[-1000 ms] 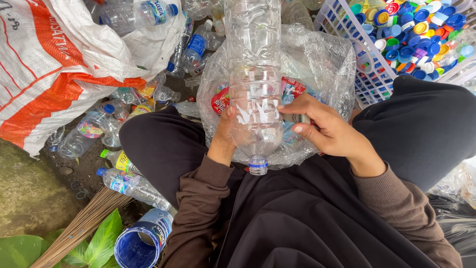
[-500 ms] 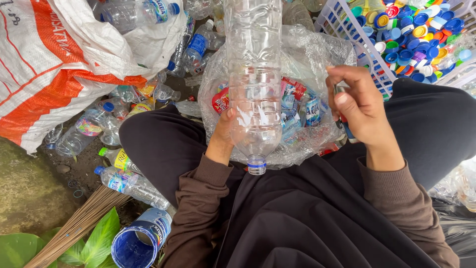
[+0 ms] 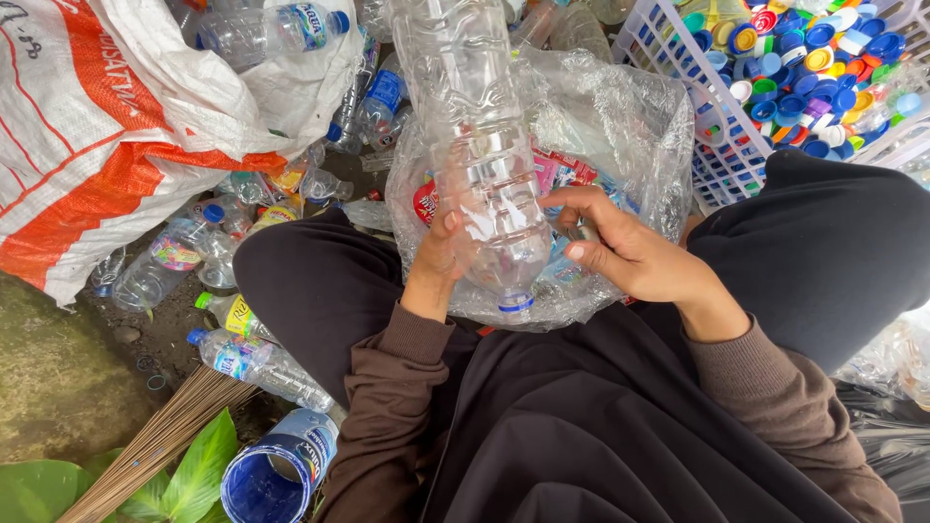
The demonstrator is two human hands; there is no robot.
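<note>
Two bare hands work over a lap draped in dark cloth, seen from the head camera looking straight down. At the middle of the frame the left hand [image 3: 441, 254] is wrapped around the lower part of a large clear plastic bottle [image 3: 475, 145], which stands upside down, its neck with a blue ring pointing toward the lap and its body rising to the top edge. The right hand [image 3: 620, 252] sits just right of the bottle with fingers curled, pinching a small dark object against the bottle's side; what that object is cannot be told. Behind both hands lies a clear plastic bag [image 3: 620, 126] holding crumpled red and blue labels.

In the upper right stands a white lattice basket [image 3: 717, 165] filled with coloured bottle caps. The upper left holds a white and orange woven sack [image 3: 97, 145], with more small plastic bottles [image 3: 262, 29] spilling around it onto the dirt. Near the bottom left lie a bundle of broom sticks [image 3: 155, 441], green leaves, and a blue cylindrical container [image 3: 276, 475].
</note>
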